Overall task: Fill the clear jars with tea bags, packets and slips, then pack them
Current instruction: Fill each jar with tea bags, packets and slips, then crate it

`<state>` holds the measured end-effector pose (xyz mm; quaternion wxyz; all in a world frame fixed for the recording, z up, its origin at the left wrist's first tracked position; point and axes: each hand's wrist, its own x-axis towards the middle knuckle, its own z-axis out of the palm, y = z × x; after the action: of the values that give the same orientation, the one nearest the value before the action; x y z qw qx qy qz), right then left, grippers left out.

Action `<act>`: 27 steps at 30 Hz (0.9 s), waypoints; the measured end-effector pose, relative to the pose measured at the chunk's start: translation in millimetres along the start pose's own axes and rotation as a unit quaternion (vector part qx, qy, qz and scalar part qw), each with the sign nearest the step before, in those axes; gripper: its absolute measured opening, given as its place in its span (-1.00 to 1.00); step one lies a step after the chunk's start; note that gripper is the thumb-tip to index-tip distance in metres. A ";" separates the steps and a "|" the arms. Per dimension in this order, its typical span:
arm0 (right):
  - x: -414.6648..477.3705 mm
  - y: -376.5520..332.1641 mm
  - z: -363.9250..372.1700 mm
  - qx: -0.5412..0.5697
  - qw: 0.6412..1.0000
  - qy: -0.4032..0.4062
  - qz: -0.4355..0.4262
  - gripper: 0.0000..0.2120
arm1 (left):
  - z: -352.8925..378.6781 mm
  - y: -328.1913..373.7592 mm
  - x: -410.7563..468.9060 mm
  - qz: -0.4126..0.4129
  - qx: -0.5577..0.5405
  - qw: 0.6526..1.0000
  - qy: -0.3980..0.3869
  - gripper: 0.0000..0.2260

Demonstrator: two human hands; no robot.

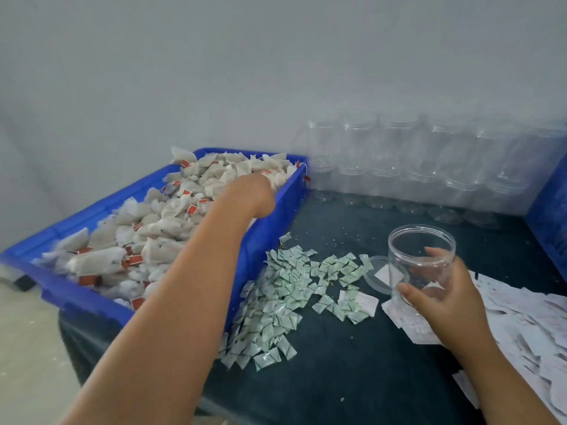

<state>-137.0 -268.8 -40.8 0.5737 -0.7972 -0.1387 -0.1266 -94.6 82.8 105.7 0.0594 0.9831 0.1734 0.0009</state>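
Note:
A blue crate (pixel 270 228) on the left is heaped with white tea bags (pixel 159 222) bearing red tags. My left hand (pixel 256 191) reaches into its far right corner, fingers buried among the bags, so its grip is hidden. My right hand (pixel 438 297) holds an upright clear jar (pixel 422 256), open at the top, on the dark table. The jar looks empty. Small green-and-white packets (pixel 288 299) lie scattered between crate and jar. White paper slips (pixel 527 326) are piled at the right.
Several empty clear jars (pixel 408 167) are stacked in two rows against the back wall. A clear lid (pixel 376 273) lies flat just left of the held jar. Another blue crate's edge (pixel 549 216) shows at far right. The table front edge (pixel 79 348) drops to the floor at left.

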 end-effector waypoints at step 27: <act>4.3 9.6 3.1 -0.002 0.998 -0.057 0.028 -0.30 | -15.8 -12.2 -15.9 0.053 -0.393 0.905 0.156 -0.82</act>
<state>-129.3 -268.4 -48.7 0.5665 -0.8078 -0.1490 -0.0653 -114.0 90.6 120.3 0.4129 0.8750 0.1138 0.2256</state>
